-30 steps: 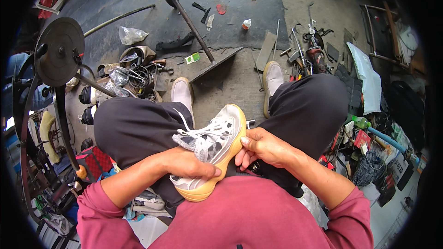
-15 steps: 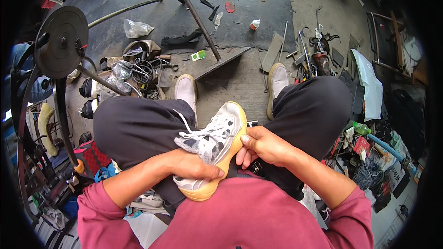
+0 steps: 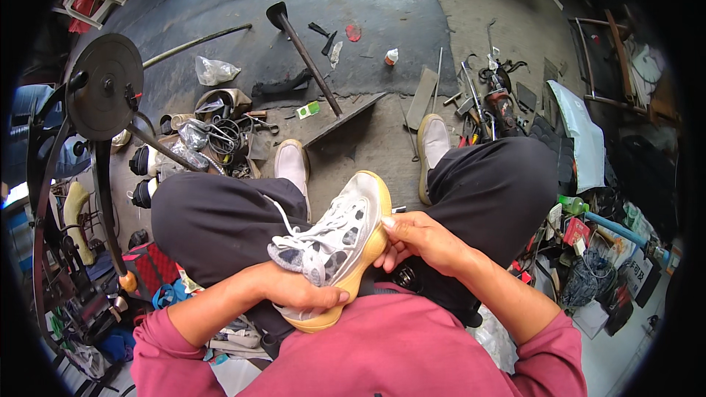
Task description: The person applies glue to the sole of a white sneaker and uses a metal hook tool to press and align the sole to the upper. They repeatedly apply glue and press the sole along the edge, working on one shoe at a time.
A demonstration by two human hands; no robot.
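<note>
A white and grey sneaker (image 3: 329,239) with dark spots, loose white laces and a thick yellowish sole rests tilted across my lap, toe pointing away. My left hand (image 3: 305,290) wraps round its heel end, thumb pressed on the side of the sole. At the sole's right edge near the forefoot, my right hand (image 3: 415,239) is closed in a pinch, thumb against forefinger. Whatever sits between those fingertips, if anything, is too small to make out. The fingers of my left hand under the shoe are hidden.
Beyond my feet stands a metal shoe anvil (image 3: 309,66) on a flat base. A black machine with a round wheel (image 3: 104,87) rises at left. Hand tools (image 3: 482,103) lie at right, near a white bag (image 3: 581,136). A small bottle (image 3: 391,57) stands on the dark mat.
The head view has shifted slightly, so the surroundings sit lower. Both hands keep their hold at the shoe; my right hand stays pinched at the sole's edge with little movement.
</note>
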